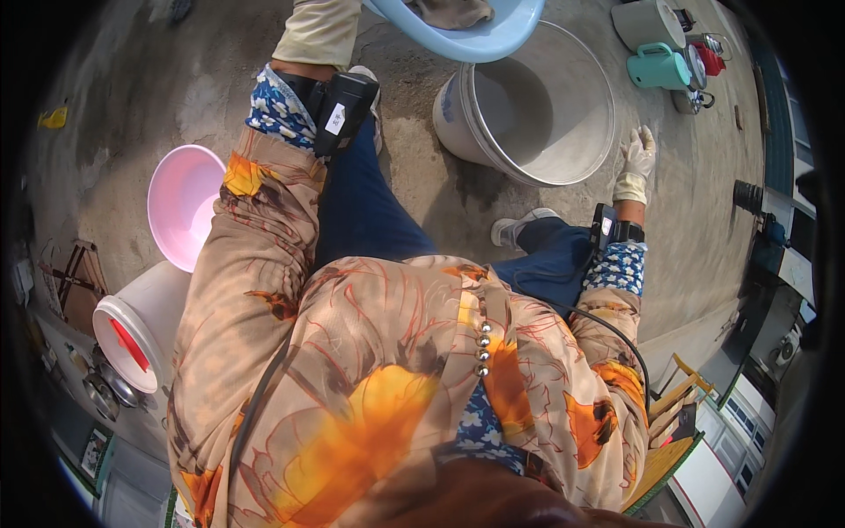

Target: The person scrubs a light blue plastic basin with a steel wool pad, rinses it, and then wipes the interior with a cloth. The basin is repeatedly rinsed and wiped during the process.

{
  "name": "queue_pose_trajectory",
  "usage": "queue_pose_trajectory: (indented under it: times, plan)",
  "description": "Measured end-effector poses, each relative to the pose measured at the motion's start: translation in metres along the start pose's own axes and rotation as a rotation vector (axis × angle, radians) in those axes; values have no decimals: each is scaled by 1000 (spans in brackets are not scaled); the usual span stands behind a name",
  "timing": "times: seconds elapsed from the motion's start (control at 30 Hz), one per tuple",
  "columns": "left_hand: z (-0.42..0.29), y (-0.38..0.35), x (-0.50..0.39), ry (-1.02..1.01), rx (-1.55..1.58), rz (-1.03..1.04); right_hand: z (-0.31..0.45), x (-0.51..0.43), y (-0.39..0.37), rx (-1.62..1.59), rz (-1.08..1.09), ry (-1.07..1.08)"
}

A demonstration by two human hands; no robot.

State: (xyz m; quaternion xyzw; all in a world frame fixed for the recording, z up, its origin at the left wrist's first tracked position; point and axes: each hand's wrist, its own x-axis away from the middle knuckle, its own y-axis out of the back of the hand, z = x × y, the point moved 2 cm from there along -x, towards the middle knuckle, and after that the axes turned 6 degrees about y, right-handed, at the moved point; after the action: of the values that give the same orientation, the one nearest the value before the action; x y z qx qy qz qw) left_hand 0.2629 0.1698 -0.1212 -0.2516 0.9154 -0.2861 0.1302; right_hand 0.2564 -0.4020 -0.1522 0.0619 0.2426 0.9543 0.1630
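Note:
Only the wrist end of my left hand [320, 33], in a cream rubber glove, shows at the top edge; its fingers lie outside the picture. Just right of it a light blue plastic basin [511, 47] holds a grey-brown cloth [455, 12]. The basin overlaps the far rim of a large white bucket [455, 122], which contains greyish liquid [511, 109]. My right hand [638, 155], also gloved, is off the bucket's right side with fingers extended and nothing in it. Whether my left hand touches the basin is hidden.
A pink basin [178, 198] and a white bucket with something red inside [129, 343] are at the left, near metal bowls [102, 393]. At the upper right are a turquoise jug [660, 69], a pale bucket [647, 25] and kettles. My shoes [521, 228] are on the concrete ground.

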Motion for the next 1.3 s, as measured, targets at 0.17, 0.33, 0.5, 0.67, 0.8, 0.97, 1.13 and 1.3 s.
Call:
queue_pose_trajectory:
  times: [0.17, 0.33, 0.5, 0.67, 0.8, 0.97, 1.13, 1.3]
  plan:
    - [2, -10, 1, -1, 33, -35, -19, 12, -4, -246, 89, -299]
    - [-9, -25, 0, 139, 35, -43, -23, 8, -19, 234, 248, -29]
    - [-12, -35, 13, 220, 100, -30, -33, 8, -21, 226, 227, -26]
    - [-7, -33, 11, 312, 182, 4, -14, 10, -28, 150, 144, 126]
    - [13, -39, 8, 401, 264, 35, 23, 24, -36, -213, 184, -86]
    - [36, -51, 2, 537, 280, 185, 64, 51, -54, -579, 346, -283]
    - [65, -72, 20, 660, 236, 264, 63, 64, -60, -803, 485, -456]
    - [85, -76, 22, 700, 173, 345, 43, 73, -57, -672, 443, -586]
